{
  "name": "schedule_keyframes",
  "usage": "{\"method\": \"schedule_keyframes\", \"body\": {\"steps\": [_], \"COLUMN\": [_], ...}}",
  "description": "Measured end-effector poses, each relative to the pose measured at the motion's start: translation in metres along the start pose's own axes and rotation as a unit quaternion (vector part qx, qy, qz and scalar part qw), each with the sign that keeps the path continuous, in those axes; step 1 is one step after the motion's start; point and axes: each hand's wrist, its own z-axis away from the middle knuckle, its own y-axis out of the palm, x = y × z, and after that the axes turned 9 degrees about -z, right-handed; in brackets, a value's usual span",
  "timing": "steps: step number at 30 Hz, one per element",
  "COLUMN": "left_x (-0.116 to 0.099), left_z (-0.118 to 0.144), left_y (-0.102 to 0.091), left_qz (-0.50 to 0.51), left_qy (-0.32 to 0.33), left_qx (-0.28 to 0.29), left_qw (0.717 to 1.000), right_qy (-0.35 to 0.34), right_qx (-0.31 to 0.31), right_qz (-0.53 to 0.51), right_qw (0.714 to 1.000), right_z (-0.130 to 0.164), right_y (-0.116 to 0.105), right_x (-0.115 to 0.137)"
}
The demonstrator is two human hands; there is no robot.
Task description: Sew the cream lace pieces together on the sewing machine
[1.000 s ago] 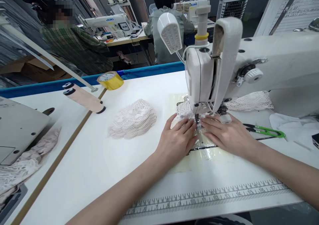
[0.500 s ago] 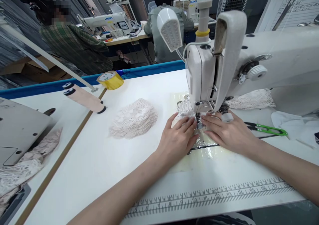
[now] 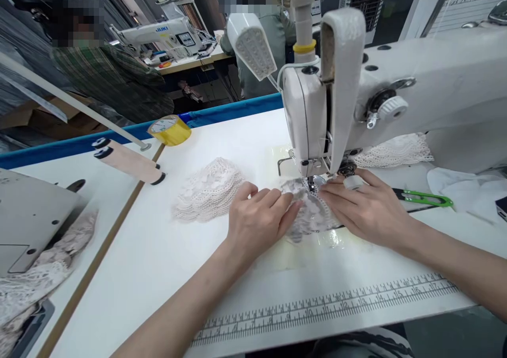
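A piece of white lace (image 3: 312,218) lies under the presser foot (image 3: 311,184) of the sewing machine (image 3: 307,115), spread toward the front over the needle plate. To its left, my left hand (image 3: 259,213) is closed, with curled fingers and the thumb at the lace's left edge. My right hand (image 3: 366,207) lies stretched out on the lace's right side, its fingertips close beside the presser foot. A stack of lace pieces (image 3: 209,191) sits left of my left hand. More lace (image 3: 396,151) lies behind the machine's needle end, under the arm.
Green thread snips (image 3: 425,198) lie right of my right hand, by white cloth (image 3: 463,189). Yellow tape (image 3: 170,130) and pink thread spools (image 3: 129,162) are at the back left. A printed ruler (image 3: 328,310) runs along the front edge. Two people sit at the far side.
The lace now spreads forward from under the presser foot. My left hand has moved left, its fingers going from flat to curled. My right hand stays beside the foot. The view has shifted slightly.
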Motion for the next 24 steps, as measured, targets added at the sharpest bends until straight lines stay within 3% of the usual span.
{"method": "schedule_keyframes", "body": {"steps": [2,6,13,24], "left_x": [-0.001,-0.004,-0.012,-0.027], "left_z": [-0.003,-0.003,0.0,0.007], "left_y": [0.002,0.013,0.014,0.011], "left_qz": [0.049,0.147,0.195,0.085], "left_qy": [0.005,0.028,0.016,0.027], "left_qx": [-0.004,0.045,0.11,0.092], "left_qw": [0.999,0.988,0.974,0.992], "right_qy": [0.003,0.017,0.088,0.076], "right_qx": [0.0,0.038,0.097,0.1], "right_qz": [-0.017,-0.074,-0.08,-0.037], "right_qw": [1.0,0.996,0.988,0.991], "right_z": [0.0,0.004,0.005,0.003], "right_y": [0.001,0.008,0.011,0.009], "right_x": [0.006,0.014,0.007,-0.004]}}
